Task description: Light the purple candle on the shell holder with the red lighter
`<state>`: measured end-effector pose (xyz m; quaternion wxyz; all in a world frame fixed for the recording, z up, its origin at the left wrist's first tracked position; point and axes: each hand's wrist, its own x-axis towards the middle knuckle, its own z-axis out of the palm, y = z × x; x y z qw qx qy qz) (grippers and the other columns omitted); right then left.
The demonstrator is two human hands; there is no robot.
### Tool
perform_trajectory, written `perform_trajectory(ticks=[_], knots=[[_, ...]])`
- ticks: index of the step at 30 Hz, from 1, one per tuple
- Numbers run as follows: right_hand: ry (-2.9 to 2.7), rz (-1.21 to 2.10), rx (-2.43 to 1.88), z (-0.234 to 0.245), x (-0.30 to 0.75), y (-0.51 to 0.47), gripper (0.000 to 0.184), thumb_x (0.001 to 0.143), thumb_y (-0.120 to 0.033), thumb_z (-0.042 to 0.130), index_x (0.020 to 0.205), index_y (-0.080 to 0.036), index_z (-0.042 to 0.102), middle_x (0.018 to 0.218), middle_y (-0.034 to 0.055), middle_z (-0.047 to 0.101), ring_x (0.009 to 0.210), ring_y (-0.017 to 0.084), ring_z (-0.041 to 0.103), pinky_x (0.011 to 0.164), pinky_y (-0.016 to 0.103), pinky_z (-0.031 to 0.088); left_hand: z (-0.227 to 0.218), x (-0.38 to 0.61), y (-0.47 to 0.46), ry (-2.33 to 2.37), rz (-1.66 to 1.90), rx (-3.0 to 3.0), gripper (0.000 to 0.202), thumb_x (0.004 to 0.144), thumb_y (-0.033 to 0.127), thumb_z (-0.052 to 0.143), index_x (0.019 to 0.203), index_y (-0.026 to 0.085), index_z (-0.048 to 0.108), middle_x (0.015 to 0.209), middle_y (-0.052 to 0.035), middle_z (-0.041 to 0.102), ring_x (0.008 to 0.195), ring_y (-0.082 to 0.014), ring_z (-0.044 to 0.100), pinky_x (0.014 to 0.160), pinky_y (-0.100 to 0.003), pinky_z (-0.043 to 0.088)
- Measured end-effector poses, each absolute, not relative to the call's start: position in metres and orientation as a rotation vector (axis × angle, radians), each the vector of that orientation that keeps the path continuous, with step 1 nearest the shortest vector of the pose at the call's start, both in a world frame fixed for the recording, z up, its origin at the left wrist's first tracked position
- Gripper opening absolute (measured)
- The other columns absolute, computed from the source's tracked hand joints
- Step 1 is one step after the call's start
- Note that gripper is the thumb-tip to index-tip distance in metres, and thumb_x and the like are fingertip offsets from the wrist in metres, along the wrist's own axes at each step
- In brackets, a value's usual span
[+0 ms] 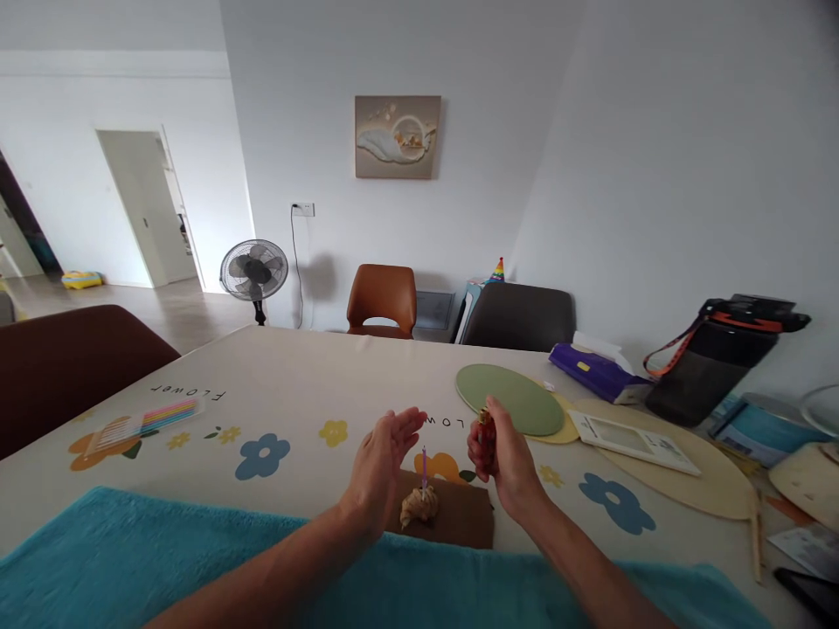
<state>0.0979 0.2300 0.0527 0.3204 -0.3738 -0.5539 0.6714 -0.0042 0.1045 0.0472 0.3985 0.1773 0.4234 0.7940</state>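
A thin purple candle (424, 466) stands upright in a small beige lump (418, 507) that looks like dough or clay. The lump rests on a piece of brown cardboard (462, 515). My left hand (385, 459) is held up beside the candle on its left, fingers stretched out and cupped, holding nothing. To the right of the candle, my right hand (508, 459) is wrapped around a red lighter (485, 432), its thumb near the metal top. I cannot make out a flame on the lighter or the candle.
A teal towel (262, 568) covers the table's near edge. Colourful candles in a clear pack (154, 421) lie at left. At right are a green oval mat (508, 397), a purple tissue pack (596, 371), a white card frame (635, 441) and a dark bottle (714, 362).
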Motion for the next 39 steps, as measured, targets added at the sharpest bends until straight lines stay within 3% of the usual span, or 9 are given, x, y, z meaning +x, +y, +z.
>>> perform_trajectory(ticks=[13,26,39], knots=[[-2.148,1.25,-0.828,0.064,0.096,0.187,0.054,0.087,-0.056,0.032,0.047,-0.021,0.035,0.043,-0.0014,0.039,0.045,0.012,0.038,0.048,0.025,0.031,0.049,-0.002,0.104,1.067,2.012,0.415,0.036,0.092,0.03,0.037,0.101,0.013,0.067,0.114,-0.0111,0.067,0.116,-0.0212,0.055,0.105,-0.035,0.037],[-2.232,1.11,-0.771,0.051,0.094,0.191,0.042,0.089,-0.045,0.029,0.054,-0.021,0.028,0.049,-0.0023,0.037,0.05,0.013,0.036,0.049,0.025,0.028,0.043,-0.002,0.107,1.016,2.042,0.459,0.034,0.089,0.033,0.042,0.099,0.013,0.068,0.112,-0.012,0.068,0.117,-0.0232,0.055,0.106,-0.038,0.034],[-2.169,1.193,-0.82,0.051,0.092,0.193,0.039,0.087,-0.043,0.03,0.055,-0.022,0.026,0.047,-0.0031,0.033,0.048,0.013,0.032,0.048,0.025,0.027,0.049,-0.001,0.104,1.048,2.024,0.437,0.034,0.09,0.03,0.039,0.098,0.014,0.068,0.113,-0.0103,0.068,0.117,-0.0218,0.055,0.105,-0.035,0.036]])
